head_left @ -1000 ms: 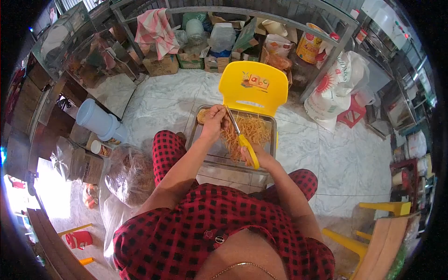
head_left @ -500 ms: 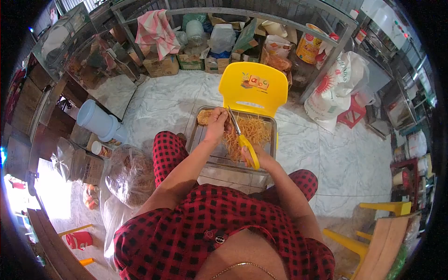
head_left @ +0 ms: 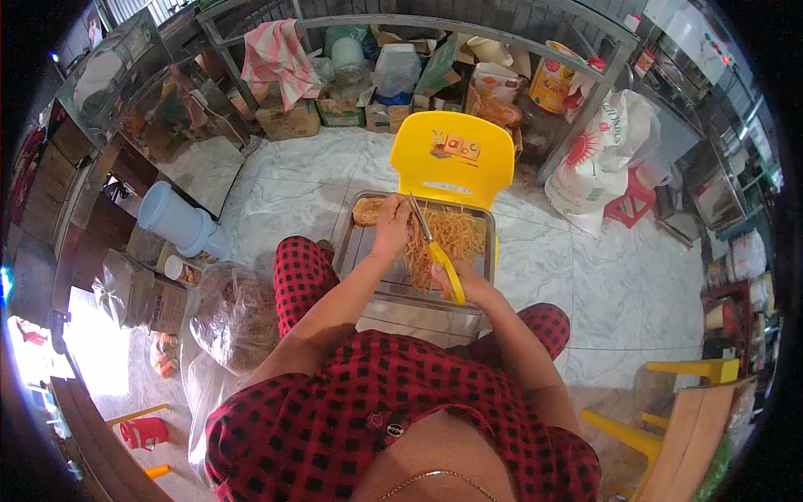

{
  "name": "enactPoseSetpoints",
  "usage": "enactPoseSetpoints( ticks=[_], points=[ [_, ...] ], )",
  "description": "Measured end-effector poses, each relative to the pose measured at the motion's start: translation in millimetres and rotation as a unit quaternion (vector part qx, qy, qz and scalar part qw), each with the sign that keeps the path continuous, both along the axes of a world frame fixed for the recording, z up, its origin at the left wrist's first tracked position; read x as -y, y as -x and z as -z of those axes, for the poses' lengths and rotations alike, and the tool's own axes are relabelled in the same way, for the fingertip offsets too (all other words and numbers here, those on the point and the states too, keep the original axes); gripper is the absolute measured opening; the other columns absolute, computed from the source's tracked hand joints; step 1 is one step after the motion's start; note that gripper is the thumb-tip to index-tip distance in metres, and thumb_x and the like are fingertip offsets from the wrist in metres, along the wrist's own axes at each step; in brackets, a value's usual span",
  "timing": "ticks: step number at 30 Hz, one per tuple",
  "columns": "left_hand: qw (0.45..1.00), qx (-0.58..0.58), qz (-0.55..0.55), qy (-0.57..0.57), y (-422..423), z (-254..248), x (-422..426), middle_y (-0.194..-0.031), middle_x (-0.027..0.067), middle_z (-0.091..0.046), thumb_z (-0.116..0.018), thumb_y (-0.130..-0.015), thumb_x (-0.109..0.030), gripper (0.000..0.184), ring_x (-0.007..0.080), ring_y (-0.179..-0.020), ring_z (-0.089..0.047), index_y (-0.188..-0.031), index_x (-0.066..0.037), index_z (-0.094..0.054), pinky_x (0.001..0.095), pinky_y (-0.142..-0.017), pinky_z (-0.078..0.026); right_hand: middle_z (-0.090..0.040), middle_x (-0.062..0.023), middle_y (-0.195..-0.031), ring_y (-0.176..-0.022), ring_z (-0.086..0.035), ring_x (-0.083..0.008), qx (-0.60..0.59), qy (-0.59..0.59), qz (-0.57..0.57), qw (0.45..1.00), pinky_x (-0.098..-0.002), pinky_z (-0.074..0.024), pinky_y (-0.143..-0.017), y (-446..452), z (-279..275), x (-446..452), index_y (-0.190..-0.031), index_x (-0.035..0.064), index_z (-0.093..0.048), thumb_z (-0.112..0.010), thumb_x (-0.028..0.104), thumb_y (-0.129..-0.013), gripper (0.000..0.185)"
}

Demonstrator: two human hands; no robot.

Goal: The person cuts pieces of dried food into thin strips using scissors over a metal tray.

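Observation:
In my right hand [head_left: 465,284] is a pair of scissors [head_left: 447,269] with yellow handles, its metal blades pointing up and left. The blades lie beside the fingers of my left hand [head_left: 393,222], which are closed together; what they hold is hidden. Both hands are over a metal tray [head_left: 353,261]. Thin orange-brown dried strands [head_left: 456,234] are heaped in the tray's right part, under the scissors and right hand. A flat golden-brown piece [head_left: 365,211] lies in the tray's upper left corner, next to my left hand.
The tray sits on a yellow plastic chair [head_left: 453,159] between my knees. Left are a clear plastic bag [head_left: 234,314] and pale blue buckets [head_left: 171,209]. A white sack [head_left: 590,163] stands right; cardboard boxes [head_left: 287,119] fill the rack behind. Yellow stool legs [head_left: 623,435] are lower right.
My left hand's fingers have shifted and look a little straighter beside the blades. The scissors and right hand are nearly where they were.

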State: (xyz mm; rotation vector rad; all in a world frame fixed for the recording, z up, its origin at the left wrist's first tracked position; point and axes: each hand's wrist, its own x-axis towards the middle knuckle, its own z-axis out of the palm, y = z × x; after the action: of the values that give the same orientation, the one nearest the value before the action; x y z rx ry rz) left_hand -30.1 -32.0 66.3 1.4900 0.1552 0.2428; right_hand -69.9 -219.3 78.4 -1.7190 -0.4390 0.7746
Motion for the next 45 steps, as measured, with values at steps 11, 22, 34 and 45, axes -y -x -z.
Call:
enactPoseSetpoints(
  ticks=[11, 22, 34, 45],
  points=[
    [0.998, 0.006, 0.059, -0.021, 6.7, -3.1, -2.3, -0.066, 0.0039, -0.046, -0.04, -0.09, -0.009, 0.009, 0.0104, -0.05, -0.046, -0.084, -0.005, -0.045, 0.0264, -0.044, -0.041, -0.054, -0.0046, -0.074, -0.053, -0.051, -0.0123, -0.008, 0.011, 0.019, 1.0, -0.0259, -0.0439, -0.049, -3.7, 3.9, 1.4, -0.108, 0.0003, -0.049, -0.05, 0.057, -0.083, 0.062],
    [0.963, -0.117, 0.128, 0.207, 9.9, 1.5, -12.3, -0.077, 0.0104, -0.057, -0.043, -0.09, -0.016, 0.011, 0.0197, -0.06, -0.057, -0.089, -0.006, -0.048, 0.0314, -0.053, -0.049, -0.048, -0.0006, -0.067, -0.055, -0.048, -0.0086, -0.038, 0.022, 0.031, 0.999, -0.0231, -0.0454, -0.049, -4.1, -0.1, -0.8, -0.092, 0.0045, -0.051, -0.048, 0.045, -0.089, 0.041],
    [0.975, -0.125, 0.132, 0.128, 9.2, 2.6, -16.4, -0.077, 0.0094, -0.057, -0.044, -0.093, -0.017, 0.014, 0.0173, -0.061, -0.057, -0.088, -0.004, -0.049, 0.0295, -0.053, -0.05, -0.053, -0.0022, -0.068, -0.048, -0.049, -0.0102, -0.029, 0.01, 0.035, 0.999, -0.0244, -0.0418, -0.046, -4.6, 4.1, -0.2, -0.112, 0.0032, -0.048, -0.053, 0.054, -0.083, 0.059],
    [0.992, -0.053, 0.077, 0.085, 7.3, -8.7, -22.7, -0.066, 0.0013, -0.047, -0.045, -0.092, -0.017, 0.012, 0.0097, -0.048, -0.052, -0.085, -0.008, -0.048, 0.0238, -0.041, -0.042, -0.049, -0.0004, -0.064, -0.05, -0.049, -0.0097, -0.035, -0.014, 0.023, 0.999, -0.0228, -0.0433, -0.048, -4.2, 5.7, 0.9, -0.098, 0.0024, -0.051, -0.053, 0.053, -0.084, 0.053]
  ],
)
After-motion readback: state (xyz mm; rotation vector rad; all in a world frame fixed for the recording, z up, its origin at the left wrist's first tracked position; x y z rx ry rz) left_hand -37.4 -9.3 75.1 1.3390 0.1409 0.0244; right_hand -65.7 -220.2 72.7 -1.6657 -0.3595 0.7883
